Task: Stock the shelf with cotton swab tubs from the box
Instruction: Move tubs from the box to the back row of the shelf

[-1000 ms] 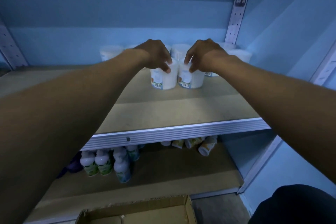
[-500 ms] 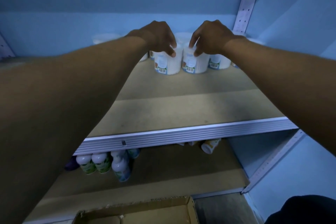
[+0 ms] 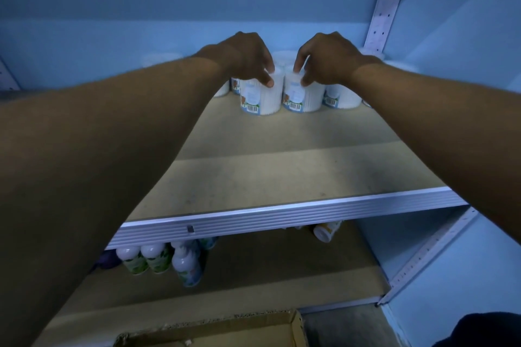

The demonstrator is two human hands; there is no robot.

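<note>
The left hand (image 3: 244, 58) grips the top of one cotton swab tub (image 3: 262, 98) with curled fingers, and the right hand (image 3: 324, 58) grips a second tub (image 3: 303, 97) just beside it. Both tubs stand upright far back on the shelf (image 3: 282, 177). More tubs (image 3: 342, 97) stand behind, perhaps in a row. The box (image 3: 214, 329) is near, below.

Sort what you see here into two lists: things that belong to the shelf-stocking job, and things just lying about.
Job: left hand and right hand, each gripping a cotton swab tub; upper shelf; cardboard box.

Lying about: bottles on the lower shelf; tipped bottle.
</note>
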